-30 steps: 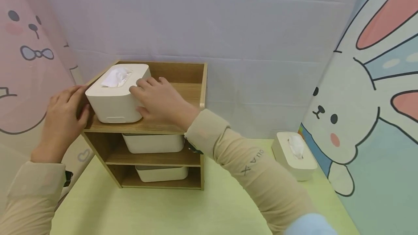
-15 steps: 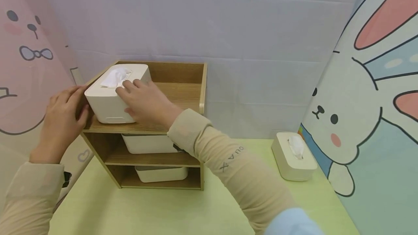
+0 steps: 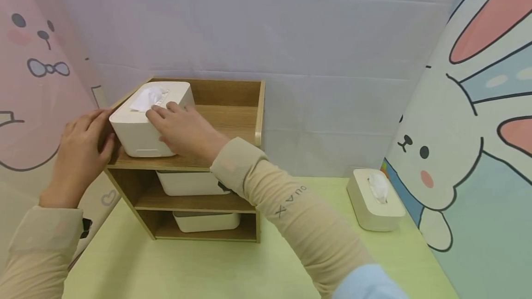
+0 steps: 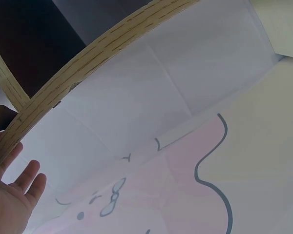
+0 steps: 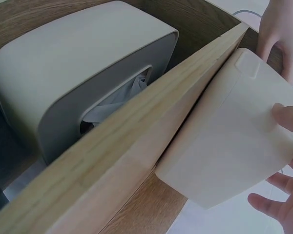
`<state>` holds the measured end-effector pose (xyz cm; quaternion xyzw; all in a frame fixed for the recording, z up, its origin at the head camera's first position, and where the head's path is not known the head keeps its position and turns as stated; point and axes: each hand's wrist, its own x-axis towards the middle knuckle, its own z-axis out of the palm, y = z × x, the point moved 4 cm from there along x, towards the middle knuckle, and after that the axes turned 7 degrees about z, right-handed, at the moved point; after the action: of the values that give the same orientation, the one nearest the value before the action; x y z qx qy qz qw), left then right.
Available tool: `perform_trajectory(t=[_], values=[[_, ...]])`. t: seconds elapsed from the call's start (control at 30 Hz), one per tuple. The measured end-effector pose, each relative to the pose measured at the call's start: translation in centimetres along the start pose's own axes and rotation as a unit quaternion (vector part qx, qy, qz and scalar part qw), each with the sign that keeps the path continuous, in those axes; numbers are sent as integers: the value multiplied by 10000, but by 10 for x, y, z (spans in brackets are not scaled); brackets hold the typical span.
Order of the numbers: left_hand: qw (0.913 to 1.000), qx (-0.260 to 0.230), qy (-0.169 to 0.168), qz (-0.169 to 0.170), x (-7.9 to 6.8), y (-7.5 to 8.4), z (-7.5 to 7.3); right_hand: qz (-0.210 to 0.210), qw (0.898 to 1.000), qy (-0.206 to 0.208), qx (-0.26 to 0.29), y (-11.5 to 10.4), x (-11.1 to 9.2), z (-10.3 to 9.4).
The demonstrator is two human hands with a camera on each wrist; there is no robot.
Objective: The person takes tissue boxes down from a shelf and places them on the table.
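Note:
A white tissue box (image 3: 143,135) with a tissue (image 3: 147,98) sticking out of its lid stands on the top board of a wooden shelf unit (image 3: 224,126), at the left side. My left hand (image 3: 81,151) holds the unit's left side panel. In the left wrist view, its fingers (image 4: 27,175) lie along the panel's outer face. Fairly straight, the fingers of my right hand (image 3: 187,130) rest over the box's right edge, and the thumb touches its side. Seen from the right wrist, the box (image 5: 229,141) stands above the board.
Another white tissue box (image 3: 374,200) stands on the pale green table (image 3: 187,269) at the right. Two white bins (image 3: 189,183) sit on the lower shelves. Patterned cloth hangs at the left and right, with a plain wall (image 3: 291,31) behind.
My right hand has shifted left, further onto the tissue box's lid, then almost stopped. The box stays nearly where it was. My left hand keeps its place on the side panel.

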<state>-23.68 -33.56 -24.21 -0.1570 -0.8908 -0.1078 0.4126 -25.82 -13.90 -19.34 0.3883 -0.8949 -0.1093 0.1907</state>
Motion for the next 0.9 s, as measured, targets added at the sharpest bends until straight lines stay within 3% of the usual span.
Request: perform_trajectory(t=[0.33,0.67,0.9], values=[[10000,3,61,44,0,-1,0,-63,9997,92,235,2,1,0],[9999,10,97,53,1,0,0,31,9994,-145,304,-2,1,-1],[9999,-13,96,48,0,0,1,-87,9998,115,134,-1,0,0]])
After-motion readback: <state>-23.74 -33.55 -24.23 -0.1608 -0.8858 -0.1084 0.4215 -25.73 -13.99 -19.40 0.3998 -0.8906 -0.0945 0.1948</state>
